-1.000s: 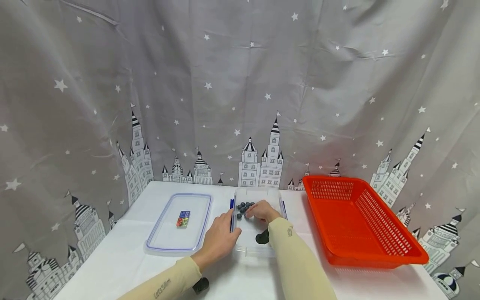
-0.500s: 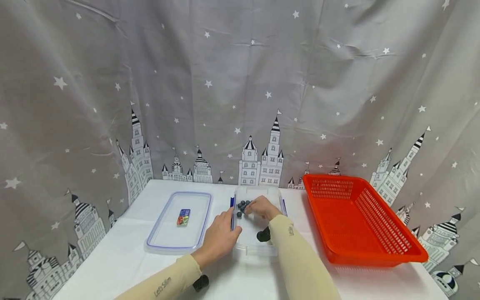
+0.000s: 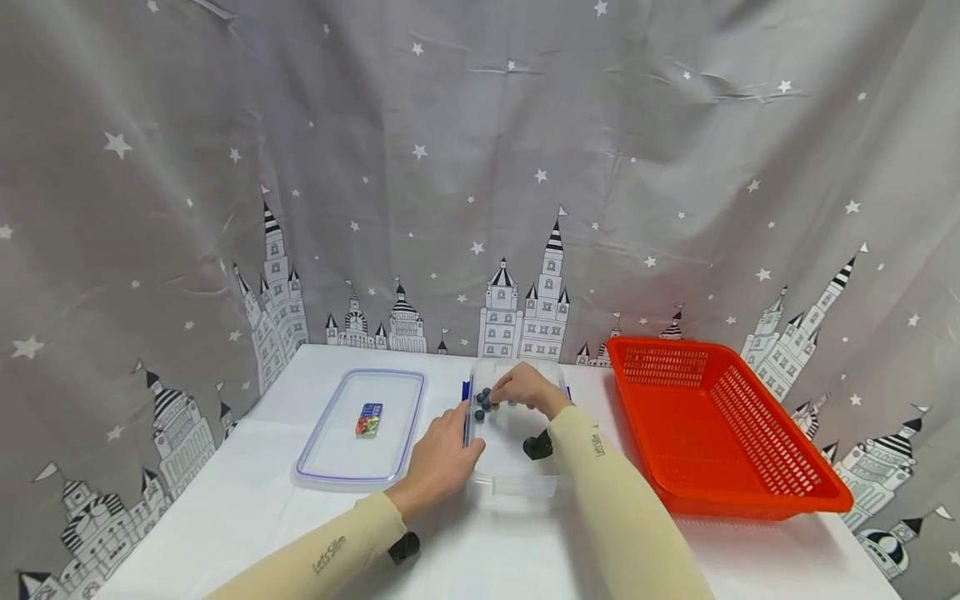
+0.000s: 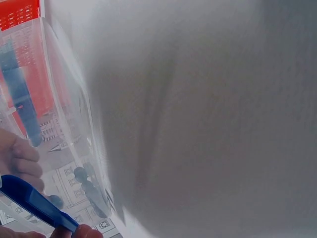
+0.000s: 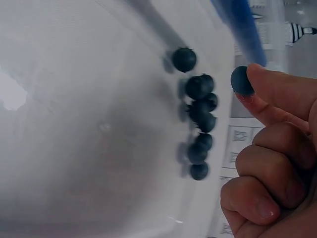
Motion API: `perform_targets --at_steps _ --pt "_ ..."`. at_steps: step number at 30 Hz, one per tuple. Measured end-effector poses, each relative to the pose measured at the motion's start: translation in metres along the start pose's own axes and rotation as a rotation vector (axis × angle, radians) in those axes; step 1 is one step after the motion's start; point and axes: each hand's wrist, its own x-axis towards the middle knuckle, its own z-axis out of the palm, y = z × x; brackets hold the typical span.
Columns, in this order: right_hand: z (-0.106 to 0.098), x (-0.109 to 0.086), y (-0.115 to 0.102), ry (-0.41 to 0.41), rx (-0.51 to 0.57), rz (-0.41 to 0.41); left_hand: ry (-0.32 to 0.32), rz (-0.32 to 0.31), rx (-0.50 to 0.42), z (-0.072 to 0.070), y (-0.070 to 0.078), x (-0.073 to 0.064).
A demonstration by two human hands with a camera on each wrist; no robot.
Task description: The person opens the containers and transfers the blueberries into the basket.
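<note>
Over the clear box [image 3: 501, 460], the right hand [image 3: 527, 387] pinches one blueberry [image 5: 240, 81]; more blueberries [image 5: 199, 110] lie inside. Against the box's left side rests the left hand [image 3: 438, 457]; whether it grips, I cannot tell.

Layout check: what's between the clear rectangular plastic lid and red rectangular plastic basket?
Head view: a clear rectangular plastic box with round dark blue berries inside, plus the left hand and right hand.

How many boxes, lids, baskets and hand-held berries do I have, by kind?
Clear box: 1
Blue-edged lid: 1
Red basket: 1
Blueberry pinched in the right hand: 1
Total: 4
</note>
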Motion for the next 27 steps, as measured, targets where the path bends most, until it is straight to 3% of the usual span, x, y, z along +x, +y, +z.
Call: perform_targets --at_steps 11,27 --pt "-0.031 -0.011 -0.002 -0.015 -0.078 -0.094 -0.027 -0.019 -0.012 -0.001 0.002 0.001" --pt "-0.087 -0.038 -0.009 -0.033 -0.137 -0.164 -0.006 -0.002 -0.008 0.001 -0.001 0.0"
